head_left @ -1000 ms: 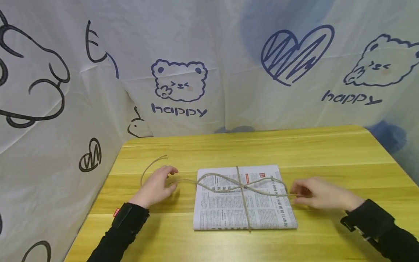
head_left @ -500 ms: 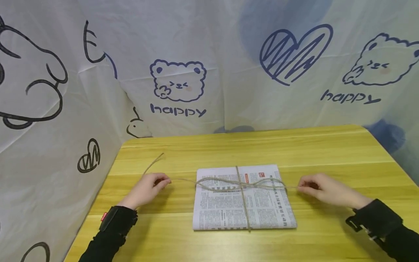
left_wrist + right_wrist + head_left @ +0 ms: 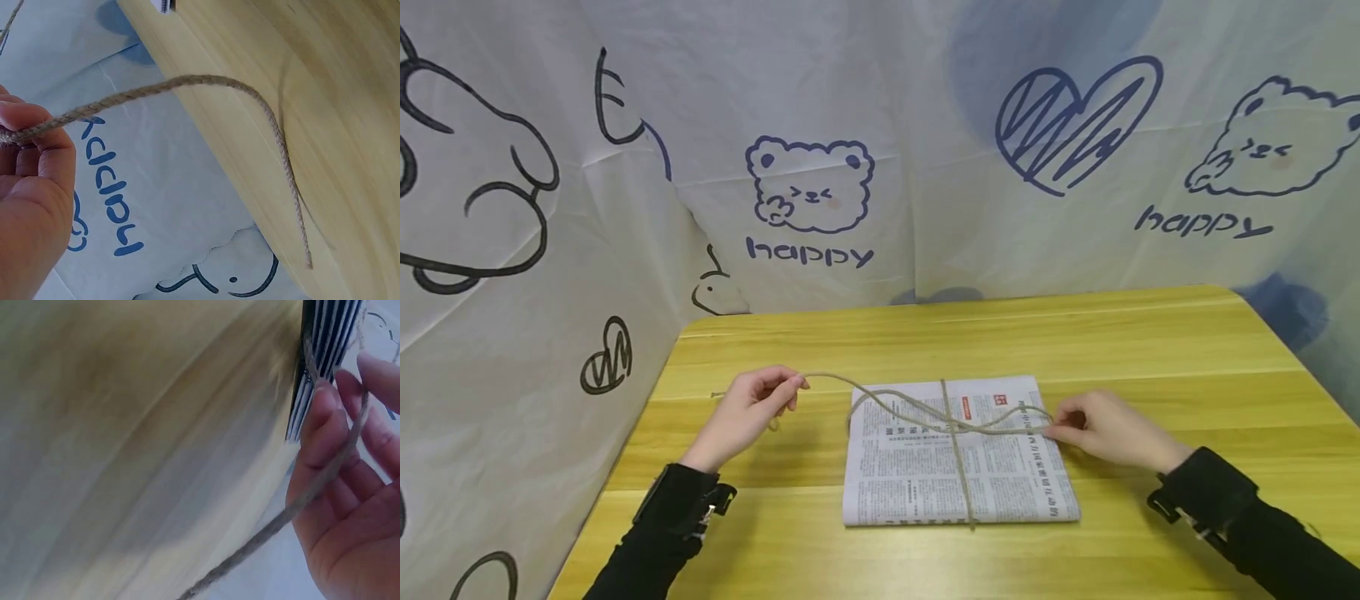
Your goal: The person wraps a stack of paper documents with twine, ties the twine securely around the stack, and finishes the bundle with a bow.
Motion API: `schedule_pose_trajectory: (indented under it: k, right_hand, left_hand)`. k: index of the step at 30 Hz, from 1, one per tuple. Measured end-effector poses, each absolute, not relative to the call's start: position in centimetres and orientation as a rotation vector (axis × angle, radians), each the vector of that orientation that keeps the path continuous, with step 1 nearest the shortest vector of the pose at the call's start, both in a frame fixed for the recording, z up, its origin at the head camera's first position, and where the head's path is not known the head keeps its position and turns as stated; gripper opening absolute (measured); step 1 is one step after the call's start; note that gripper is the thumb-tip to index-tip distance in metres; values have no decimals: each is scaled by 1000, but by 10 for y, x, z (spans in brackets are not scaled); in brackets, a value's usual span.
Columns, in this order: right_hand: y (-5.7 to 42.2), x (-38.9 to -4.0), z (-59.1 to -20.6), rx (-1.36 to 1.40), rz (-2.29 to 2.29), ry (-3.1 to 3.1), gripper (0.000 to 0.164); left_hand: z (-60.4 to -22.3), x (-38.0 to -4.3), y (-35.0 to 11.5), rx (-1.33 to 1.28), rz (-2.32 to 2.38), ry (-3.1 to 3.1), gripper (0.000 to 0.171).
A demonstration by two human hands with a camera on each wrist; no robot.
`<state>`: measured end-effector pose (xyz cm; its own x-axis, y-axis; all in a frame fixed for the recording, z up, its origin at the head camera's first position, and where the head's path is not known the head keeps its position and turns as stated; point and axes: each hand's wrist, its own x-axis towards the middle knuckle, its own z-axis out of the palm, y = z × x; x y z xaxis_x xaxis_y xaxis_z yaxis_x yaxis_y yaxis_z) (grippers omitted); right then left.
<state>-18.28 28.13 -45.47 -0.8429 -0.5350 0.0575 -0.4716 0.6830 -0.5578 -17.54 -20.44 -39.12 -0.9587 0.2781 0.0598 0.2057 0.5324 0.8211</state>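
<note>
A folded stack of newspaper [image 3: 910, 492] lies flat on the wooden table, with brown twine [image 3: 960, 475] running down its middle and crossing near the centre of its top. To the left of the stack, my left hand [image 3: 752, 412] pinches one length of twine, raised off the table. Its loose tail [image 3: 290, 169] curves down past the hand in the left wrist view. At the stack's right edge my right hand [image 3: 1108, 429] pinches the other length between thumb and fingers. In the right wrist view that twine's tail [image 3: 275, 525] trails across the palm, beside the layered paper edge [image 3: 325, 344].
The yellow wood-grain table [image 3: 820, 558] ends at a back edge against a hanging white cloth [image 3: 940, 208] printed with bears and hearts. More cloth [image 3: 482, 400] hangs close along the table's left side.
My left hand has taken hold of the twine and lifted it up and away, slackening it. My right hand drew outward, then came back left to the paper's edge.
</note>
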Motion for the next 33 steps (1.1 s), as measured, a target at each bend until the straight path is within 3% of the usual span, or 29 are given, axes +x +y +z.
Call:
schedule_pose_trajectory:
  k: [9,14,18,25,33]
  right_hand:
    - [282,-186,-461,-724,-903,2796,25]
    - [281,-187,-460,-775,-965,2793,20]
    - [280,-189,-461,-840,-1010,2769,25]
    - [286,-190,-466,-848,-1075,2758,6]
    - [298,-189,-465,-760,-1080,2745,5]
  left_hand:
    - [-393,-173,-209,389,1452,2658,26]
    - [-392,-174,-207,398,1461,2639,29]
    - [-391,-175,-205,412,1473,2645,29]
    - [-391,-173,-218,323,1494,2699,29]
    - [-394,-166,-241,366,1301,2806,25]
